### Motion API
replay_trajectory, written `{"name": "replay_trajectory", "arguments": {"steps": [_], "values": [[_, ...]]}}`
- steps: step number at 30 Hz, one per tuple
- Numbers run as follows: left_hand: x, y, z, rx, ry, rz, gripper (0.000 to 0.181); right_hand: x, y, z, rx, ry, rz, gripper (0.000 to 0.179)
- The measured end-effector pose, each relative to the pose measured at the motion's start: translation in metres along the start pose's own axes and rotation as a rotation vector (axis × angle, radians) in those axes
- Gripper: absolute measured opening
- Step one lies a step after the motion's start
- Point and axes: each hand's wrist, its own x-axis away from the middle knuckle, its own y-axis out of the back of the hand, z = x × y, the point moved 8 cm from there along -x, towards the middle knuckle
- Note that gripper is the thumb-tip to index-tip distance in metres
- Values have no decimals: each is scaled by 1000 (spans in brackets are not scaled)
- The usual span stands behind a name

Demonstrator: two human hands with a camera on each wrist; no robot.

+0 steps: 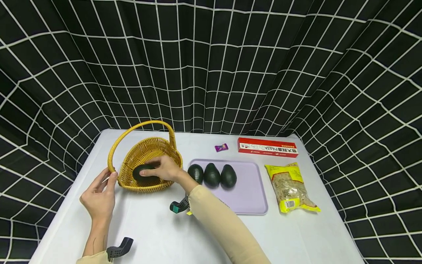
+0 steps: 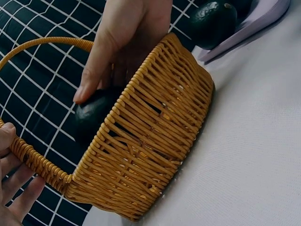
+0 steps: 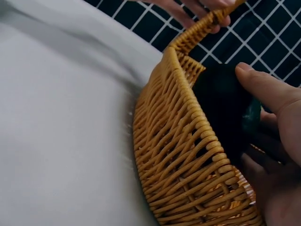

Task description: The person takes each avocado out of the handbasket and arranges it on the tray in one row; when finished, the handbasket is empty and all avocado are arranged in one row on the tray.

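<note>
A dark green avocado (image 1: 137,173) is inside the yellow wicker basket (image 1: 141,151), low behind its near wall. My right hand (image 1: 167,169) reaches over the rim and grips this avocado, with the thumb along its side in the right wrist view. At the basket's left side, my left hand (image 1: 100,196) pinches the foot of the arched handle (image 1: 122,138) between thumb and fingers. Part of the held avocado is hidden by the right hand and the woven wall.
A lilac tray (image 1: 248,189) right of the basket bears three more avocados (image 1: 212,175), side by side. Behind it lie a small purple packet (image 1: 221,147) and a red pasta box (image 1: 267,147). Farther right is a yellow bag (image 1: 291,187). Black gridded cloth surrounds the white table.
</note>
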Motion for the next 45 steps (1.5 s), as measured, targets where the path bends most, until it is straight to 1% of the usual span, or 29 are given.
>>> {"name": "replay_trajectory", "arguments": {"steps": [3, 8, 16, 19, 24, 28, 36, 40, 45], "values": [[0, 1, 1, -1, -2, -4, 30, 2, 5, 0, -62, -15, -34, 51], [0, 0, 1, -2, -8, 2, 29, 4, 15, -4, -98, -40, -109, 49], [0, -1, 0, 3, -20, 7, 30, 10, 30, -3, -152, -25, -159, 49], [0, -1, 0, -2, -14, 7, 30, 14, 36, -1, -169, -25, -169, 49], [0, -1, 0, 2, -7, 6, 30, 18, 45, 1, -221, 7, -175, 47], [1, -1, 0, 10, -2, 3, 30, 23, 54, 1, -242, 22, -190, 46], [0, -1, 0, 7, 7, 6, 30, 35, 71, 1, -365, 88, -212, 38], [0, -1, -1, 0, -10, 3, 31, 41, 83, -2, -374, 117, -247, 38], [1, 0, -2, -2, -13, -8, 31, 49, 99, -10, -374, 121, -289, 42]]}}
